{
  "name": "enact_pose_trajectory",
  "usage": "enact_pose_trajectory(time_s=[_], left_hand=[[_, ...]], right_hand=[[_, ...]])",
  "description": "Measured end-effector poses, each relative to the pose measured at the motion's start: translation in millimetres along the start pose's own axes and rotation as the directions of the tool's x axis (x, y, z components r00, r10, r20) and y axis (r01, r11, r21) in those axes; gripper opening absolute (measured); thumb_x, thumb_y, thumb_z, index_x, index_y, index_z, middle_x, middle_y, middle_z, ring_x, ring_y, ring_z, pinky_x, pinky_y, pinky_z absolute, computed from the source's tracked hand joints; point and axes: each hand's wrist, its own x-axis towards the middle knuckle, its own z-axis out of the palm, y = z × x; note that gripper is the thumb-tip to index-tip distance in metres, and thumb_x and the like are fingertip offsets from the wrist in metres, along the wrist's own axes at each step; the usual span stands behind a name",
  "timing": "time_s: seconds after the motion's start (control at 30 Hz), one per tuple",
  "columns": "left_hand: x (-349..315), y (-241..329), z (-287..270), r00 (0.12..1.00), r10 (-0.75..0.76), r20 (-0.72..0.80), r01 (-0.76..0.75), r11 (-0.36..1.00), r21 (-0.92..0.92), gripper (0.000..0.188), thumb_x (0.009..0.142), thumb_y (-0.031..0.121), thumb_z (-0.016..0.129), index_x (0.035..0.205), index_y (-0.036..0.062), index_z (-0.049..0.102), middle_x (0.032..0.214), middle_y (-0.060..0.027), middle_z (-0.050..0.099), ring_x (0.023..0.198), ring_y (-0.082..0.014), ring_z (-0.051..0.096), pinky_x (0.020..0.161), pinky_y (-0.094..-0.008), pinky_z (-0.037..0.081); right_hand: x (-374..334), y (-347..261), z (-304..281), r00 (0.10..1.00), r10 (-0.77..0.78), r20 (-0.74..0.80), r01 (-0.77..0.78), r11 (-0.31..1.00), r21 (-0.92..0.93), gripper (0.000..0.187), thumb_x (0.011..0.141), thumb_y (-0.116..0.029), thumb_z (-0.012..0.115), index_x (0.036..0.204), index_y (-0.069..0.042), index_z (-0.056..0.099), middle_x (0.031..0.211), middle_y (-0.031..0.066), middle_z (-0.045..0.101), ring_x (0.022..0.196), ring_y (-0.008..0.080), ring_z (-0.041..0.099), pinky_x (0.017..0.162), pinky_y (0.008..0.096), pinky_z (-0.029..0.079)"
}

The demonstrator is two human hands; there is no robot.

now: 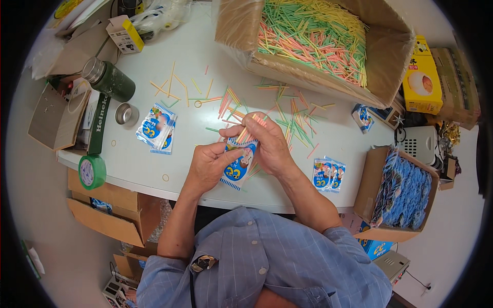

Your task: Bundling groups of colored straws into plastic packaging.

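**Cramped packing corner, stuff everywhere**

Pale grey-white table (pixel 154 97) w/ a rounded front edge, pretty evenly lit, no harsh shadows. Floor (pixel 46 226) is plain light grey on both sides. Open cardboard boxes (pixel 110 213) are tucked under the table's left side, more cartons stacked at the right edge. No windows or walls in view, the fisheye rim just goes black round the corners.

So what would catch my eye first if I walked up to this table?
Probably the big cardboard box at the far right, heaped with pink, yellow and green sticks, more scattered before it. At the near edge, the left hand holds a small blue-and-white packet while the right hand feeds sticks into it.
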Motion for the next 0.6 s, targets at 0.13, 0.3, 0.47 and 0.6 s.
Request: enact_pose_trajectory(time_s=[0.13, 0.3, 0.47, 0.6], left_hand=[[2.0, -0.8, 3.0, 1.0, 0.012, -0.011, -0.012, 1.0, -0.004, 0.02, 0.096, 0.015, 0.068, 0.104, -0.0019, 0.075, 0.084, -0.0042, 0.074, 0.075, -0.0058, 0.065, 0.067, -0.0223, 0.053], [2.5, -6.9, 0.1, 0.999, 0.039, -0.029, -0.04, 0.998, -0.041, 0.022, 0.095, 0.012, 0.068, 0.111, -0.002, 0.073, 0.088, -0.0046, 0.074, 0.078, -0.0067, 0.066, 0.07, -0.0232, 0.055], [5.5, -1.9, 10.4, 0.997, 0.021, -0.072, -0.031, 0.989, -0.144, 0.023, 0.095, 0.01, 0.068, 0.114, -0.0035, 0.07, 0.091, -0.0071, 0.074, 0.079, -0.0079, 0.068, 0.069, -0.0223, 0.056], [5.0, -2.8, 9.1, 0.991, 0.015, -0.133, -0.045, 0.973, -0.225, 0.023, 0.096, 0.008, 0.067, 0.115, -0.0039, 0.069, 0.093, -0.0096, 0.074, 0.08, -0.0089, 0.069, 0.068, -0.0214, 0.057]], right_hand=[[-3.7, 0.7, 3.3, 0.997, -0.018, -0.077, 0.01, 0.994, -0.109, 0.02, 0.106, -0.022, 0.047, 0.107, -0.002, 0.052, 0.105, 0.0211, 0.071, 0.107, 0.0287, 0.068, 0.09, 0.038, 0.055], [-6.7, -11.2, 2.1, 0.994, 0.11, 0.027, -0.083, 0.867, -0.491, 0.026, 0.106, -0.021, 0.047, 0.118, 0.0, 0.054, 0.115, 0.0177, 0.068, 0.103, 0.025, 0.067, 0.089, 0.0336, 0.053], [-3.7, 4.9, -1.3, 1.0, -0.009, 0.026, 0.015, 0.976, -0.218, 0.035, 0.106, -0.023, 0.046, 0.126, 0.004, 0.057, 0.128, 0.0158, 0.062, 0.116, 0.021, 0.06, 0.102, 0.0341, 0.046], [-4.5, 1.9, -7.3, 0.993, -0.04, 0.112, 0.081, 0.916, -0.393, 0.043, 0.107, -0.026, 0.04, 0.134, 0.006, 0.054, 0.134, 0.0177, 0.058, 0.126, 0.0231, 0.054, 0.109, 0.037, 0.039]])
